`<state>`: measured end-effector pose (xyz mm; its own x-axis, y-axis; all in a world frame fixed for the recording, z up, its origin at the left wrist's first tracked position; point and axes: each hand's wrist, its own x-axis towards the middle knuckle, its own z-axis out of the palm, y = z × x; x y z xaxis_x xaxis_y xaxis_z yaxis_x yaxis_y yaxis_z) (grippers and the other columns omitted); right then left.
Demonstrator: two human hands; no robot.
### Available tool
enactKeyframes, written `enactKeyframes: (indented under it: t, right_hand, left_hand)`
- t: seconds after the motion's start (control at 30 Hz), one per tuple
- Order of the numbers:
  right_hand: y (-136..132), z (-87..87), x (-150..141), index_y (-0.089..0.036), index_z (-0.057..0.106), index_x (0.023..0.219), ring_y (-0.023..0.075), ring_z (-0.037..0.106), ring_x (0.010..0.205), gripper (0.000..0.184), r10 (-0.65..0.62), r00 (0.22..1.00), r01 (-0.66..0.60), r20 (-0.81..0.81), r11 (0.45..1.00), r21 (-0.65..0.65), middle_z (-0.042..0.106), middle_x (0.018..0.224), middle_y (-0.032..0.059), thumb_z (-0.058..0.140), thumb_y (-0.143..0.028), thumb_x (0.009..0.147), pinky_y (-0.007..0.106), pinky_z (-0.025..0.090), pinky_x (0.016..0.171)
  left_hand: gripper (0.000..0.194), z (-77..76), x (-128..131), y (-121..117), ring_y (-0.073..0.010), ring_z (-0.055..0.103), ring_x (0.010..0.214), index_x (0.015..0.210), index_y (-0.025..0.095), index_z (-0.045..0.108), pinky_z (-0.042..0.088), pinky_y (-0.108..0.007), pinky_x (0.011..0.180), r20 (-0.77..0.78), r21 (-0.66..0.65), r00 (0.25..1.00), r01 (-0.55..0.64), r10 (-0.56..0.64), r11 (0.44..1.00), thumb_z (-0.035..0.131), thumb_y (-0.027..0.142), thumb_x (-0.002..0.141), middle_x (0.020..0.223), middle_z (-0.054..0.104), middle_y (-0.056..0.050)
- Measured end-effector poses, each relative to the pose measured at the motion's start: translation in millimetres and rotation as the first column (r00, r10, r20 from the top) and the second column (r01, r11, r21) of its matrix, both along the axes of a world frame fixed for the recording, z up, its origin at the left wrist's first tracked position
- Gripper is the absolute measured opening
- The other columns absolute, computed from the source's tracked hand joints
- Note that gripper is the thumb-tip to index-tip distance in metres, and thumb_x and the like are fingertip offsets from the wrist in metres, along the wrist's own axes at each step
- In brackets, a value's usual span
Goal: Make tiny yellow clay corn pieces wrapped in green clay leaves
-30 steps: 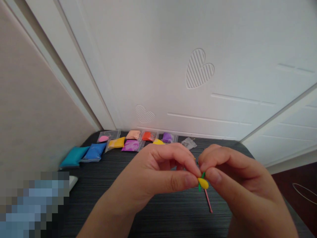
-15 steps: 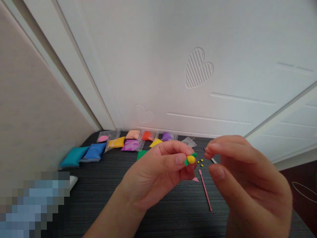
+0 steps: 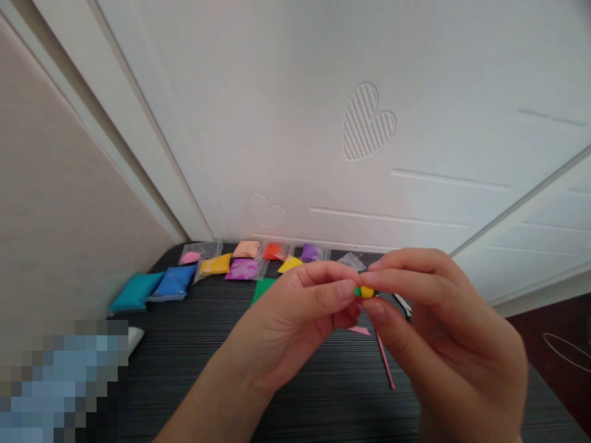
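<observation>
Between my two hands is a small yellow and green clay piece (image 3: 367, 291), held above the table. My left hand (image 3: 307, 307) pinches its green left end between thumb and fingertips. The thumb and fingers of my right hand (image 3: 443, 326) close around the yellow part from the right, so much of the piece is covered. Under the hands lies a pink modelling tool (image 3: 385, 363), its upper end hidden by my right thumb. A pink scrap (image 3: 359, 330) rests just below my left fingertips.
Along the back of the dark table (image 3: 194, 381) lie several clay packets, among them teal (image 3: 137, 291), blue (image 3: 174, 282), magenta (image 3: 244, 269) and purple (image 3: 311, 252). A green piece (image 3: 263, 290) sits behind my left wrist. A metal blade (image 3: 402, 303) is partly hidden behind my right hand. A white panel rises behind.
My right hand has moved left and its fingers have closed on the clay piece in my left hand. The small yellow bits on the table are now hidden behind it.
</observation>
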<state>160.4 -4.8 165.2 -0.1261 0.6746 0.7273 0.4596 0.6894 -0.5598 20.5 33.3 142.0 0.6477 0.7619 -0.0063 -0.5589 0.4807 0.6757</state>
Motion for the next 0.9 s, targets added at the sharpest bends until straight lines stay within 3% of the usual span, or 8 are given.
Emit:
enactKeyframes:
  t: [0.2,0.43,0.67,0.9]
  right_hand:
    - [1.4,-4.3,-4.6,-0.021,0.062,0.091,0.0144,0.055,0.082,0.020,-0.039,0.987,0.030,-0.158,0.997,-0.065,0.059,0.087,0.0019,0.060,-0.012,0.074,0.028,0.049,0.071]
    - [2.0,-7.6,-12.2,-0.020,0.062,0.088,0.0134,0.055,0.080,0.015,-0.057,0.969,0.032,-0.240,0.994,-0.107,0.058,0.086,0.0016,0.059,-0.014,0.075,0.027,0.048,0.071]
    - [2.0,-6.5,-9.9,-0.021,0.063,0.092,0.0132,0.055,0.083,0.020,-0.037,0.985,0.022,-0.167,0.996,-0.091,0.059,0.088,0.0008,0.060,-0.013,0.074,0.027,0.047,0.071]
    - [0.5,-3.0,0.9,-0.025,0.059,0.104,0.0163,0.057,0.082,0.039,-0.047,0.996,0.044,-0.071,0.998,-0.047,0.061,0.091,0.0008,0.063,-0.010,0.069,0.032,0.049,0.070]
  left_hand:
    - [0.010,4.1,-2.9,-3.1,-0.0122,0.054,0.078,0.080,0.019,0.066,0.043,-0.024,0.073,-0.122,0.222,0.966,-0.196,0.227,0.955,0.064,0.022,0.070,0.082,0.062,-0.001]
    - [0.011,4.3,-6.0,-8.5,-0.0081,0.055,0.070,0.081,0.023,0.067,0.042,-0.021,0.069,-0.180,0.383,0.925,-0.246,0.333,0.890,0.063,0.019,0.072,0.077,0.063,0.002]
    - [0.009,6.9,-5.9,-8.4,-0.0101,0.055,0.071,0.080,0.021,0.067,0.043,-0.023,0.071,-0.216,0.356,0.915,-0.252,0.342,0.900,0.062,0.020,0.072,0.076,0.063,0.000]
    - [0.007,9.1,-5.1,-9.9,-0.0108,0.053,0.077,0.077,0.020,0.067,0.043,-0.022,0.073,-0.194,0.240,0.934,-0.251,0.300,0.938,0.062,0.022,0.073,0.078,0.061,0.000]
